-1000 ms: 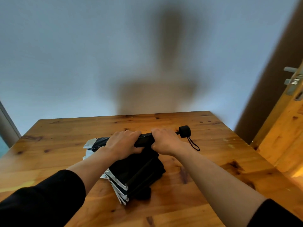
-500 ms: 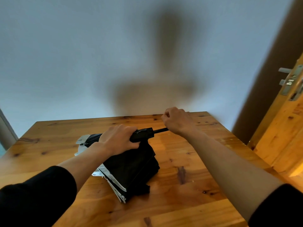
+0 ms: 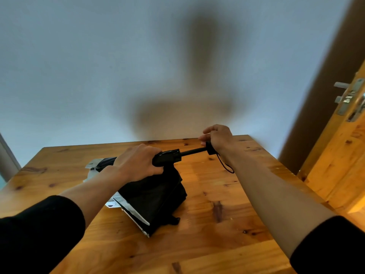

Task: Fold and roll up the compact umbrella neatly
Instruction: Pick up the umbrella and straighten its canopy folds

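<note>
Pulling the handle (image 3: 211, 148) out, my right hand (image 3: 218, 137) has bared the shaft (image 3: 192, 151). My left hand (image 3: 138, 162) clamps the umbrella (image 3: 154, 192) on the counter (image 3: 227, 224); folding isn't finished.

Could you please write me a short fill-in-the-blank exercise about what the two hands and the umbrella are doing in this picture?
1. The left hand clamps the folded black compact umbrella against the ____ wooden table.
2. The right hand grips the umbrella's round black ____.
3. Between the two hands a thin black ____ is exposed.
4. A black wrist ____ dangles below the right hand.

Missing words: knotty (pine); handle; shaft; strap
</note>
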Motion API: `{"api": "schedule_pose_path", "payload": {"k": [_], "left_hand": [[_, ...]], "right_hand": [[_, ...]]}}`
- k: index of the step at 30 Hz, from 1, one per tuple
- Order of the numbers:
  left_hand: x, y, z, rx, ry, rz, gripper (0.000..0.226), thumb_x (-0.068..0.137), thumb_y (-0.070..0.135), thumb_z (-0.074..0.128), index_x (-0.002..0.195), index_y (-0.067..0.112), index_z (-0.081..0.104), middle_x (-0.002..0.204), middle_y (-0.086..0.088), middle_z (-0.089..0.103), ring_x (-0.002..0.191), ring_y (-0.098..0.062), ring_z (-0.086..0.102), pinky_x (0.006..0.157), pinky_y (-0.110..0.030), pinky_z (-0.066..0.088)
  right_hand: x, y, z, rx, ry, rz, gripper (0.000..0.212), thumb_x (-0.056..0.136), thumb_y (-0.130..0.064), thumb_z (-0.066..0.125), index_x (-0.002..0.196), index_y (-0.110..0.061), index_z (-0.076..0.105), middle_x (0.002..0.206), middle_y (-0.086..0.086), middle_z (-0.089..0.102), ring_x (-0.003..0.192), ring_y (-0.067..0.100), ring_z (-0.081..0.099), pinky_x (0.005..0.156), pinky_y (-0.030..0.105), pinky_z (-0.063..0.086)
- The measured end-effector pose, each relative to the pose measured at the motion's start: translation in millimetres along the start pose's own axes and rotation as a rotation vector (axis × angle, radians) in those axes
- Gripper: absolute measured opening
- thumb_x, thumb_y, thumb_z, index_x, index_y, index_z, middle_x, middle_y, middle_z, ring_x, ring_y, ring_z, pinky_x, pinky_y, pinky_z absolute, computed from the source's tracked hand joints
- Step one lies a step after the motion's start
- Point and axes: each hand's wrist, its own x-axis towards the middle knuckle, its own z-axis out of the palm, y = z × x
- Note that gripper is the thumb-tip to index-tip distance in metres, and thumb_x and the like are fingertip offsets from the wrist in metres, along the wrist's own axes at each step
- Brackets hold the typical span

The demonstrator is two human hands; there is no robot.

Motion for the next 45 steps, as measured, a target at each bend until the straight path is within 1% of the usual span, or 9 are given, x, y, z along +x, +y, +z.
{"api": "schedule_pose_path", "payload": {"k": [3, 7, 15, 19, 22, 25, 31, 38, 45], "left_hand": [[3, 4, 2, -0.006, -0.02, 0.014, 0.023, 0.081, 0.043, 0.066, 0.07, 0.033, 0.049, 0.069, 0.006, 0.06, 0.063, -0.014, 0.058, 0.053, -0.025, 0.041], [8, 10, 6, -0.005, -0.03, 0.023, 0.021, 0.08, 0.047, 0.065, 0.073, 0.032, 0.051, 0.07, 0.006, 0.059, 0.063, -0.012, 0.057, 0.055, -0.028, 0.045], [8, 13, 10, 0.07, -0.023, 0.074, 0.022, 0.084, 0.05, 0.058, 0.078, 0.03, 0.051, 0.071, 0.008, 0.058, 0.066, -0.013, 0.055, 0.065, -0.031, 0.049], [8, 17, 9, 0.084, -0.001, 0.099, 0.029, 0.087, 0.044, 0.058, 0.069, 0.034, 0.038, 0.066, 0.01, 0.051, 0.063, -0.014, 0.051, 0.058, -0.026, 0.037], [12, 19, 9, 0.083, -0.013, 0.1, 0.037, 0.087, 0.045, 0.059, 0.063, 0.036, 0.032, 0.065, 0.011, 0.048, 0.062, -0.014, 0.051, 0.057, -0.026, 0.036], [12, 18, 11, 0.082, -0.032, 0.111, 0.03, 0.086, 0.046, 0.059, 0.068, 0.035, 0.037, 0.064, 0.011, 0.049, 0.06, -0.012, 0.05, 0.055, -0.026, 0.035], [11, 23, 11, 0.068, -0.043, 0.121, 0.02, 0.086, 0.047, 0.059, 0.079, 0.033, 0.046, 0.071, 0.008, 0.057, 0.063, -0.013, 0.053, 0.055, -0.026, 0.037], [10, 25, 10, 0.056, -0.026, 0.123, 0.016, 0.086, 0.049, 0.058, 0.087, 0.035, 0.052, 0.073, 0.007, 0.062, 0.064, -0.015, 0.057, 0.056, -0.028, 0.044], [11, 22, 10, 0.042, 0.002, 0.114, 0.024, 0.085, 0.052, 0.056, 0.101, 0.034, 0.061, 0.073, 0.007, 0.063, 0.063, -0.015, 0.059, 0.053, -0.024, 0.041]], "right_hand": [[-8, -1, 7, 0.013, -0.111, -0.006, 0.028, 0.101, 0.005, 0.034, 0.101, -0.004, 0.061, 0.091, 0.012, 0.071, 0.081, 0.019, 0.067, 0.07, 0.025, 0.056], [-11, 2, 20, 0.027, -0.171, -0.008, 0.03, 0.099, 0.007, 0.034, 0.097, -0.003, 0.062, 0.094, 0.016, 0.07, 0.084, 0.023, 0.067, 0.081, 0.033, 0.06], [-18, 7, 27, 0.106, -0.257, 0.048, 0.031, 0.094, 0.01, 0.035, 0.107, 0.004, 0.063, 0.094, 0.015, 0.069, 0.085, 0.02, 0.067, 0.064, 0.022, 0.056], [-19, 6, 29, 0.179, -0.311, 0.076, 0.028, 0.096, 0.004, 0.035, 0.101, -0.001, 0.063, 0.101, 0.018, 0.071, 0.1, 0.031, 0.068, 0.08, 0.037, 0.057], [-20, 6, 29, 0.212, -0.328, 0.085, 0.028, 0.097, 0.0, 0.036, 0.102, -0.001, 0.064, 0.104, 0.019, 0.072, 0.097, 0.03, 0.068, 0.078, 0.038, 0.057], [-21, 10, 25, 0.252, -0.359, 0.112, 0.027, 0.1, -0.011, 0.038, 0.104, -0.004, 0.064, 0.103, 0.016, 0.073, 0.095, 0.027, 0.068, 0.074, 0.035, 0.054], [-23, 14, 28, 0.206, -0.402, 0.199, 0.038, 0.104, -0.033, 0.037, 0.1, -0.009, 0.067, 0.112, 0.018, 0.07, 0.102, 0.029, 0.066, 0.088, 0.04, 0.055], [-27, 12, 33, 0.267, -0.43, 0.203, 0.033, 0.094, -0.017, 0.042, 0.09, -0.006, 0.072, 0.111, 0.019, 0.064, 0.097, 0.029, 0.064, 0.079, 0.036, 0.056], [-27, 9, 39, 0.276, -0.425, 0.174, 0.033, 0.087, -0.009, 0.039, 0.087, -0.005, 0.072, 0.107, 0.021, 0.065, 0.091, 0.03, 0.063, 0.075, 0.037, 0.055]]}}
